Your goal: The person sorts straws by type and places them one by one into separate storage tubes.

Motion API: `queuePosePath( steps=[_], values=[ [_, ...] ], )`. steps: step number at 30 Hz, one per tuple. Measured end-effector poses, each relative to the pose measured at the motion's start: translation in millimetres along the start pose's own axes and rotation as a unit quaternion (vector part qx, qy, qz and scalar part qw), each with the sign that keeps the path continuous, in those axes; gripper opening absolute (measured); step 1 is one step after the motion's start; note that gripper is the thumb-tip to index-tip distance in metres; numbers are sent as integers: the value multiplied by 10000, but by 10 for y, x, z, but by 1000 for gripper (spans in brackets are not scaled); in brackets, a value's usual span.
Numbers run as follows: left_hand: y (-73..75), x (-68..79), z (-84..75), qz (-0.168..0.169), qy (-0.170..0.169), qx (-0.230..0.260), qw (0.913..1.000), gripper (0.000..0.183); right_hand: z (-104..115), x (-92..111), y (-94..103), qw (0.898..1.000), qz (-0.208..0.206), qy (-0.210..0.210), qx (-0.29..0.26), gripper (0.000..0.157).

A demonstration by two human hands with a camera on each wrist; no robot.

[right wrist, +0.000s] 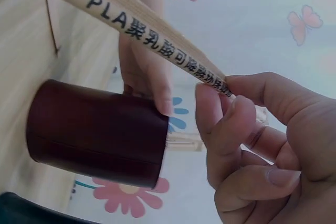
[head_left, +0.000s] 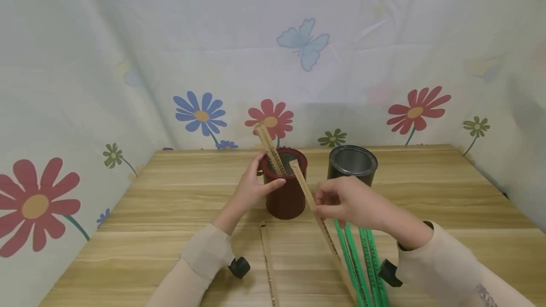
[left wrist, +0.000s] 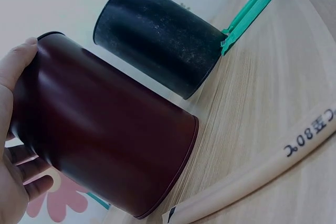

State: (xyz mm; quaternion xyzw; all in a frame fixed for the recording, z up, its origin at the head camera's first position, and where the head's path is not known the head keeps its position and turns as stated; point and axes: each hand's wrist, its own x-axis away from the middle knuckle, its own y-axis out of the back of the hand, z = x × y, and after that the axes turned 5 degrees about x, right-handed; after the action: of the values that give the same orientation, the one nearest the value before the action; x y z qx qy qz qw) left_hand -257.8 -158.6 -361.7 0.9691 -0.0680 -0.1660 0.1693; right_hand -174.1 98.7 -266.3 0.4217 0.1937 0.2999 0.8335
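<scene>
My left hand [head_left: 249, 188] grips a dark red cylindrical cup [head_left: 286, 198] near its rim, the thumb across the front and the fingers round the far side. Brown paper-wrapped straws [head_left: 270, 148] stand tilted inside the cup and lean left over its rim. Between thumb and fingertips, my right hand [head_left: 354, 203] pinches another brown wrapped straw [right wrist: 157, 45], printed with PLA and Chinese characters. That straw slants over the table, its upper end overlapping the cup's right rim in the head view. One more brown wrapped straw [head_left: 268, 264] lies on the table below the cup.
Right of the red cup stands a black cylindrical cup [head_left: 337, 172], partly behind my right hand. Several green wrapped straws [head_left: 356, 262] lie on the wooden table [head_left: 179, 188] under my right forearm. A flower-printed curtain [head_left: 230, 37] hangs behind the table.
</scene>
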Motion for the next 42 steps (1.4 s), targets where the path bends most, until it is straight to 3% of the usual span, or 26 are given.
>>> queuePosePath(
  steps=[9,17,29,34,42],
  values=[
    [11,-4,-9,-7,-89,-23,10000,90,31,-154,253,9979,-640,106,87,11],
    [19,11,-13,-40,-36,-32,10000,93,30,-355,469,9947,-977,83,-323,12],
    [7,21,-9,-59,31,44,10000,92,4,-535,674,9862,-1617,17,-343,16],
    [-4,16,-6,-51,25,79,10000,92,-48,-610,732,9787,-1945,-81,-649,19],
    [-11,17,5,-85,-42,93,9999,92,-61,-761,768,9579,-2714,-294,-894,20]
  ],
)
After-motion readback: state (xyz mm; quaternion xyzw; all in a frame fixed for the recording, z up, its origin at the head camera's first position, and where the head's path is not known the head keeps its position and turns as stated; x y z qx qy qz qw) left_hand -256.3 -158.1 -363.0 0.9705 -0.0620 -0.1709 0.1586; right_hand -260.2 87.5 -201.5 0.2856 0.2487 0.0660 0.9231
